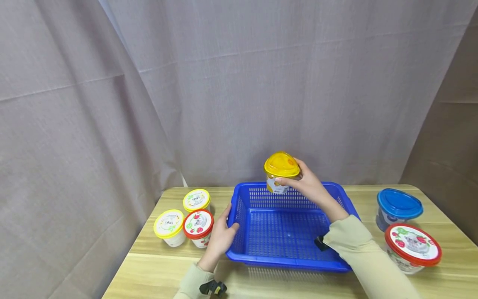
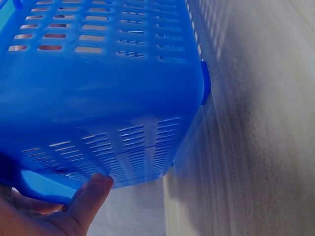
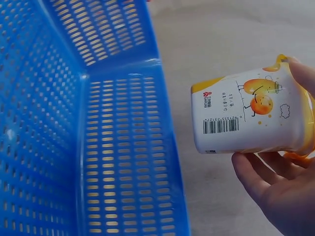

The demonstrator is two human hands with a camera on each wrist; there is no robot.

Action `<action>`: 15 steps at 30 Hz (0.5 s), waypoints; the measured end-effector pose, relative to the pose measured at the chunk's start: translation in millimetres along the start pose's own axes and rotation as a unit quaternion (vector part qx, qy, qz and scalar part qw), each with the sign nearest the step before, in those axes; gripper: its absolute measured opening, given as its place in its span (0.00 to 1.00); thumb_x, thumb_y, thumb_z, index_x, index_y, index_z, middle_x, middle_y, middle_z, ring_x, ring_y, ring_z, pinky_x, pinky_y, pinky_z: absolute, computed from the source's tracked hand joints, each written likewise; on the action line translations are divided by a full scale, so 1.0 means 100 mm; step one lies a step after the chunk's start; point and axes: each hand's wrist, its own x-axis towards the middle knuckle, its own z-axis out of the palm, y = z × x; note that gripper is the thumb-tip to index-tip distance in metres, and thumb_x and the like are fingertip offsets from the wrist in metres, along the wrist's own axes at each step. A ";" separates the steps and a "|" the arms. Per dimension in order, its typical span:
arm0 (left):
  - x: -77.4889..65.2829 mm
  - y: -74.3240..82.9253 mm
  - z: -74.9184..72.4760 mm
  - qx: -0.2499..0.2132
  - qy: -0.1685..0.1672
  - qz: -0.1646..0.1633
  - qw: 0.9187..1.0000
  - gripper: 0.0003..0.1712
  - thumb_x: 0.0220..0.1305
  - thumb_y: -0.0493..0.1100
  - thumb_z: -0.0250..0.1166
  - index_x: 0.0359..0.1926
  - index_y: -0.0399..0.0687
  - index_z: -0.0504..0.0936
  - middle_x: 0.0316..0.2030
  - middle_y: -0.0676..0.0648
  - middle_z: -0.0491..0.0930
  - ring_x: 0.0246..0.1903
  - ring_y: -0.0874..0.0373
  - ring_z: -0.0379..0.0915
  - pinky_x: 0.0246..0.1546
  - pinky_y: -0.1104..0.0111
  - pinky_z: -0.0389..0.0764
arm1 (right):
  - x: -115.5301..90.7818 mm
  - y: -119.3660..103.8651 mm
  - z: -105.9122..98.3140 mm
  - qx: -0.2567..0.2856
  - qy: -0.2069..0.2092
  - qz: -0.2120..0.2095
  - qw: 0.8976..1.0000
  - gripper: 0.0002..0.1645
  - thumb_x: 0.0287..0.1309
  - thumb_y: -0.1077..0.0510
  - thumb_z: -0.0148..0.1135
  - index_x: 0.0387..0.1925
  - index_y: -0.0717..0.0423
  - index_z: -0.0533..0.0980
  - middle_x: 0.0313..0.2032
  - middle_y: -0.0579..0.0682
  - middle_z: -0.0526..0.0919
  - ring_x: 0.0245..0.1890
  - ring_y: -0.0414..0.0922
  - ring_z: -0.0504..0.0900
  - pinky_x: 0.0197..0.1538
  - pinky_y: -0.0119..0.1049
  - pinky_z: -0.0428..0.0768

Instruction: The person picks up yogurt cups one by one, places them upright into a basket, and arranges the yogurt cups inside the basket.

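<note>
A blue plastic basket (image 1: 287, 263) with slotted walls stands on the table. My left hand (image 1: 221, 237) grips its left rim, the thumb over the edge; the left wrist view shows that hand (image 2: 69, 214) against the basket wall (image 2: 98, 98). Over the basket's back rim, my right hand (image 1: 309, 185) holds a tub with a yellow lid (image 1: 281, 165). In the right wrist view the tub (image 3: 246, 115) has a white side with orange fruit drawings and a barcode. It is apart from the basket there, between my thumb and fingers.
Left of the basket on the wooden table (image 1: 145, 265) stand two yellow-lidded tubs (image 1: 196, 199) (image 1: 169, 223) and a red-lidded tub (image 1: 198, 224). To the right are a blue-lidded tub (image 1: 399, 203) and a larger red-lidded tub (image 1: 412, 245). A grey curtain (image 1: 239, 104) hangs behind.
</note>
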 end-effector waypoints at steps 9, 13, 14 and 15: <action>0.00 0.00 0.00 -0.002 0.001 0.003 1.000 0.41 0.59 0.33 0.60 0.74 0.34 0.61 0.66 0.32 0.70 0.57 0.43 0.74 0.58 0.47 0.75 | 0.01 0.04 0.17 -0.037 -0.015 0.002 0.999 0.65 0.54 0.36 0.72 0.79 0.57 0.46 0.72 0.65 0.62 0.70 0.63 0.62 0.68 0.65 0.61; 0.00 -0.01 0.00 -0.001 0.000 0.001 1.000 0.41 0.59 0.33 0.60 0.75 0.34 0.61 0.66 0.32 0.71 0.57 0.43 0.74 0.58 0.47 0.75 | 0.01 0.08 0.23 -0.045 -0.027 0.003 0.999 0.66 0.53 0.36 0.73 0.78 0.59 0.46 0.71 0.66 0.63 0.70 0.64 0.63 0.68 0.64 0.62; 0.00 -0.02 0.00 0.000 0.000 0.000 1.000 0.41 0.59 0.33 0.60 0.75 0.34 0.61 0.66 0.32 0.71 0.57 0.43 0.74 0.58 0.47 0.75 | 0.01 0.10 0.25 -0.046 -0.029 0.004 0.998 0.66 0.53 0.36 0.73 0.78 0.60 0.46 0.71 0.66 0.63 0.70 0.64 0.63 0.68 0.64 0.63; 0.00 -0.02 0.00 0.001 0.000 -0.001 1.000 0.41 0.59 0.33 0.61 0.74 0.34 0.61 0.65 0.31 0.71 0.57 0.43 0.74 0.58 0.47 0.75 | 0.02 0.12 0.27 -0.044 -0.032 0.004 0.999 0.66 0.53 0.37 0.73 0.78 0.60 0.46 0.70 0.66 0.64 0.70 0.64 0.63 0.68 0.63 0.63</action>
